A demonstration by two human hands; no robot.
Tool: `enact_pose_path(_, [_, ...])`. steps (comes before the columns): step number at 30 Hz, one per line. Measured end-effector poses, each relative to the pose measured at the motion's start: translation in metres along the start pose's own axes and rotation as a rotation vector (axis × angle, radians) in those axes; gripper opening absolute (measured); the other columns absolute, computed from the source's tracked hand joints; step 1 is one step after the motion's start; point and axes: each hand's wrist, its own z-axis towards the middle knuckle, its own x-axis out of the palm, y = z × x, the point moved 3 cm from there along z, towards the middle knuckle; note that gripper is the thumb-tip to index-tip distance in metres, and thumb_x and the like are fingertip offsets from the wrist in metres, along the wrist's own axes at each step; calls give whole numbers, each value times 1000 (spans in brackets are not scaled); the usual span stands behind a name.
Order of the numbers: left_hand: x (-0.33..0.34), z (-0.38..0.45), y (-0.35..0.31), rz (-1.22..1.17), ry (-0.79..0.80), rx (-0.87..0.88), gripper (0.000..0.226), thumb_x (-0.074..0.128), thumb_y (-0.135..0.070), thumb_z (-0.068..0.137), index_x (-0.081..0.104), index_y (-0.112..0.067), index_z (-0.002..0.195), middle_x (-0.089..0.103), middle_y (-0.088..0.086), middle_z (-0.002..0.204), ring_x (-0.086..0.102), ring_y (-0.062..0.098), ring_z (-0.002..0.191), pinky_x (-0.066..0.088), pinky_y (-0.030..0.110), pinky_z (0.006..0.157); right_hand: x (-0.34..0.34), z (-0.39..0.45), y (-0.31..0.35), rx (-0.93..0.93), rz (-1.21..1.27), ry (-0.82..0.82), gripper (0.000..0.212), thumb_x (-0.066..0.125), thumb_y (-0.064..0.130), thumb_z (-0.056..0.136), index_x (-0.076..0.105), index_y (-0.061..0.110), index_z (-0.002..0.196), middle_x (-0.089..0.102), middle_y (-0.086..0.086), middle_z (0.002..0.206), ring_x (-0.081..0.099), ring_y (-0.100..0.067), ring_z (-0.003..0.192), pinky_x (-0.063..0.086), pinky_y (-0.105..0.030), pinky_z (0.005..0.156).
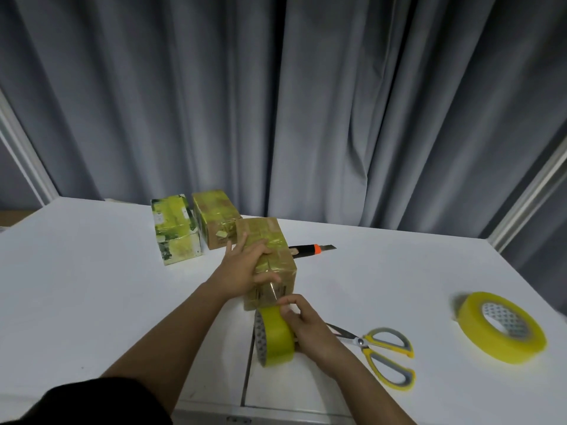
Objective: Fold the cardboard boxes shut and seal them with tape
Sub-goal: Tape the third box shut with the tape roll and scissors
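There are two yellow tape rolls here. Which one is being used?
The upright roll gripped by the right hand against the box; the other roll lies flat, untouched, far right.

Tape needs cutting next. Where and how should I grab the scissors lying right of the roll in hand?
Take the scissors by the yellow loop handles, coming from the right and near side. The handles point toward the person's right and lie bare on the table, while the blades run left under the right hand, which grips the tape roll, so that end looks blocked and sharp.
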Motion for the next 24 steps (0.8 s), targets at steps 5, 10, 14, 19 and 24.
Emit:
enact_pose_path(5, [4,1,5,81,-17,10,66,52,-65,82,41,-30,136,15,-9,158,-11,23,146,-18,47,113,-24,8,5,-258,-483,-227,22,47,28,100,66,28,110,58,2,94,57,-13,84,47,-24,77])
enact_pose_path(10, [8,-2,7,106,7,32,83,64,-62,75,30,-29,143,6,-9,159,-12,21,146,-6,45,116,-41,41,53,-636,-809,-241,30,52,17,98,63,20,125,56,6,129,46,-10,117,28,-4,95])
enact_pose_path(14, [9,-2,9,-25,3,29,88,70,-58,72,27,-31,145,9,-10,159,-11,18,146,7,45,118,-38,64,56,-636,-977,-140,38,62,35,90,61,24,127,55,9,132,45,-12,120,35,-20,95])
enact_pose_path(19, [9,2,8,67,6,39,84,67,-62,73,31,-31,143,9,-8,159,-13,20,145,-7,45,116,-34,64,50,-729,-1061,-226,37,64,32,89,62,19,122,58,5,128,47,-16,117,39,-23,91])
enact_pose_path(24, [0,-9,2,128,33,-58,86,52,-67,82,11,-35,150,-20,-5,157,-27,21,142,-18,49,111,-41,48,43,-610,-849,-218,50,62,20,91,48,28,138,42,17,142,35,1,130,23,-4,100])
